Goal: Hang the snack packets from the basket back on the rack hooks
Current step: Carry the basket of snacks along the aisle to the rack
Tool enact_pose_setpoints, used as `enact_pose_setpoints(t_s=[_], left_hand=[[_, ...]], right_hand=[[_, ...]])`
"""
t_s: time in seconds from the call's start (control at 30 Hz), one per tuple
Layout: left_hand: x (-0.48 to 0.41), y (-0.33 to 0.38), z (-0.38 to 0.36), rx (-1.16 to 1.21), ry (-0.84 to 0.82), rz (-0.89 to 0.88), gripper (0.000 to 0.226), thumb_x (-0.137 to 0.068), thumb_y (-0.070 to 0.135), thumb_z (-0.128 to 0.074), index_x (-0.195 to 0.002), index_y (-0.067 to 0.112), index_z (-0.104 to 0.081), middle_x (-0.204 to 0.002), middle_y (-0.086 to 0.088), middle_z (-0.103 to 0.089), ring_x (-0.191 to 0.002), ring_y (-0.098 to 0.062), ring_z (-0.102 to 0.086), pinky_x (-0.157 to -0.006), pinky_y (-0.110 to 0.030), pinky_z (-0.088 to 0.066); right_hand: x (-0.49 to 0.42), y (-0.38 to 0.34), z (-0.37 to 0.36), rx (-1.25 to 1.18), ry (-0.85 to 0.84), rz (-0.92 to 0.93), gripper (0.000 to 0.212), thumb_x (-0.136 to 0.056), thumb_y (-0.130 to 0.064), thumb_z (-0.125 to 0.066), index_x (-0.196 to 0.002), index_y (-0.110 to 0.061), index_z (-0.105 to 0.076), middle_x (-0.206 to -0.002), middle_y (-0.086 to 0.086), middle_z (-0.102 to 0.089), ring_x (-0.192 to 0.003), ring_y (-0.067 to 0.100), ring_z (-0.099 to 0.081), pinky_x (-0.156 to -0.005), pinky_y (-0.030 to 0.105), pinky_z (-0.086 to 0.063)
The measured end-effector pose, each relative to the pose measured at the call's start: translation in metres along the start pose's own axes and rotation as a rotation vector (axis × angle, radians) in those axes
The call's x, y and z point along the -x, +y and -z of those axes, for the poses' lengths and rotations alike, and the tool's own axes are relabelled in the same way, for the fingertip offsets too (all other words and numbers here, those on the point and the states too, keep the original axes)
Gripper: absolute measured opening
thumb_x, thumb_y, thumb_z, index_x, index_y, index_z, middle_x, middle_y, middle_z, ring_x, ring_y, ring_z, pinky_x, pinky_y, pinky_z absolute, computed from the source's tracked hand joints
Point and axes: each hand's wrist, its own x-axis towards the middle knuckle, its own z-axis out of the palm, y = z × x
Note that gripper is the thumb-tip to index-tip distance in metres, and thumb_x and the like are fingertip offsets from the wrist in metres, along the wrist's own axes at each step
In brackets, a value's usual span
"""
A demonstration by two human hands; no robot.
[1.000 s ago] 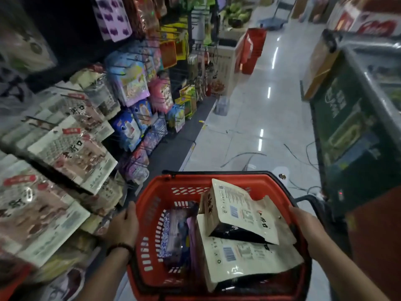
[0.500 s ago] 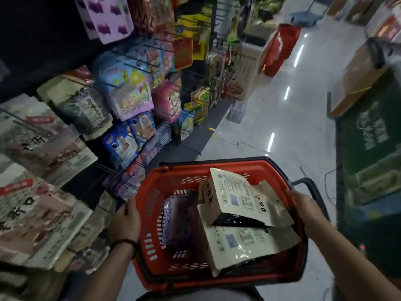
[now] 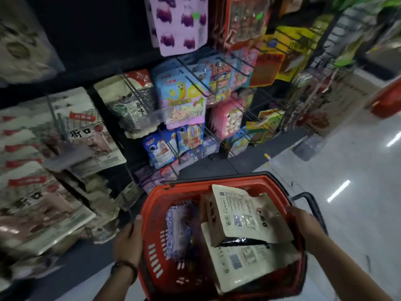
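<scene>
Dim shop aisle through a wide lens, soft all over and smeared on one side.
The red basket [image 3: 217, 181] is the sharpest and most evenly lit part, and the print on the cream packets [image 3: 245, 213] inside it is only half readable. Left of the basket, the hanging packets [image 3: 43, 203] blur into streaks. Above and left of it, the rack back [image 3: 91, 40] sinks to near black. Right of the basket, the glossy floor [image 3: 358, 166] throws back white streaks of glare. High above and to the right of the basket, straight lines bow and shapes stretch.
</scene>
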Motion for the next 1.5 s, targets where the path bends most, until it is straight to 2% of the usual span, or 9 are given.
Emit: enact_pose_setpoints(t_s=[0.13, 0.27, 0.43, 0.57, 0.7, 0.87, 1.17, 1.33, 1.5], left_hand=[[-0.02, -0.006, 0.001, 0.024, -0.007, 0.043, 0.031, -0.102, 0.055, -0.054, -0.098, 0.029, -0.072, -0.114, -0.009, -0.074, -0.102, -0.029, -0.057, -0.111, -0.051, -0.043], [-0.032, -0.016, -0.001, -0.034, -0.063, -0.004, 0.031, -0.099, 0.055, -0.06, -0.083, 0.029, -0.068, -0.079, 0.005, -0.067, -0.092, -0.032, -0.064, -0.088, -0.043, -0.048], [-0.043, -0.036, -0.016, -0.16, 0.028, 0.019, 0.049, -0.097, 0.063, -0.058, -0.08, 0.018, -0.067, -0.075, -0.003, -0.071, -0.08, -0.034, -0.067, -0.077, -0.046, -0.054], [-0.035, -0.043, -0.036, -0.086, 0.107, 0.091, 0.055, -0.085, 0.071, -0.055, -0.082, 0.018, -0.067, -0.074, 0.0, -0.073, -0.075, -0.027, -0.068, -0.075, -0.046, -0.056], [-0.024, -0.042, -0.069, -0.041, 0.22, 0.205, 0.051, -0.083, 0.069, -0.057, -0.082, 0.02, -0.068, -0.073, 0.002, -0.075, -0.074, -0.027, -0.071, -0.075, -0.047, -0.059], [-0.01, -0.056, -0.133, -0.005, 0.338, 0.4, 0.047, -0.081, 0.065, -0.064, -0.081, 0.018, -0.069, -0.073, -0.005, -0.075, -0.075, -0.033, -0.07, -0.073, -0.047, -0.058], [-0.028, -0.086, -0.218, 0.088, 0.28, 0.601, 0.039, -0.08, 0.055, -0.067, -0.091, 0.019, -0.071, -0.079, -0.008, -0.078, -0.077, -0.035, -0.073, -0.076, -0.05, -0.063], [-0.076, -0.128, -0.268, 0.169, 0.233, 0.655, 0.03, -0.09, 0.04, -0.069, -0.105, 0.014, -0.068, -0.093, -0.014, -0.074, -0.083, -0.035, -0.068, -0.083, -0.049, -0.06], [-0.148, -0.21, -0.322, 0.228, 0.145, 0.724, 0.052, -0.073, 0.048, -0.077, -0.1, 0.004, -0.076, -0.09, -0.014, -0.079, -0.086, -0.038, -0.075, -0.087, -0.056, -0.062]], right_hand=[[-0.01, -0.034, -0.021, 0.101, -0.046, 0.052, 0.029, -0.095, -0.04, -0.065, -0.078, -0.02, -0.076, -0.08, 0.007, -0.068, -0.072, 0.028, -0.062, -0.076, 0.046, -0.055], [-0.028, -0.058, -0.031, 0.199, -0.083, 0.081, 0.037, -0.095, -0.037, -0.064, -0.071, -0.013, -0.078, -0.064, 0.003, -0.067, -0.063, 0.027, -0.06, -0.062, 0.037, -0.047], [-0.066, -0.084, -0.047, 0.272, -0.124, 0.058, 0.032, -0.092, -0.032, -0.073, -0.081, -0.002, -0.078, -0.058, 0.01, -0.067, -0.061, 0.03, -0.06, -0.062, 0.041, -0.044], [-0.118, -0.103, -0.064, 0.302, -0.255, 0.02, 0.041, -0.069, -0.053, -0.081, -0.08, -0.014, -0.077, -0.072, 0.012, -0.07, -0.065, 0.031, -0.064, -0.06, 0.04, -0.049], [-0.163, -0.12, -0.087, 0.448, -0.444, 0.101, 0.024, -0.096, -0.034, -0.072, -0.095, -0.011, -0.075, -0.089, 0.013, -0.077, -0.077, 0.027, -0.072, -0.068, 0.039, -0.058], [-0.239, -0.111, -0.109, 0.63, -0.59, 0.111, 0.012, -0.085, -0.036, -0.075, -0.077, -0.028, -0.076, -0.079, 0.005, -0.071, -0.075, 0.027, -0.069, -0.064, 0.033, -0.051], [-0.311, -0.057, -0.117, 0.679, -0.47, 0.006, 0.033, -0.08, -0.047, -0.071, -0.096, -0.019, -0.078, -0.086, 0.009, -0.078, -0.081, 0.033, -0.073, -0.068, 0.042, -0.054], [-0.366, 0.002, -0.148, 0.658, -0.437, -0.058, 0.04, -0.074, -0.056, -0.067, -0.079, -0.017, -0.073, -0.057, 0.0, -0.061, -0.065, 0.029, -0.062, -0.067, 0.042, -0.045], [-0.418, 0.044, -0.188, 0.597, -0.407, -0.137, 0.033, -0.082, -0.05, -0.068, -0.081, -0.017, -0.068, -0.059, 0.0, -0.06, -0.063, 0.026, -0.057, -0.068, 0.042, -0.044]])
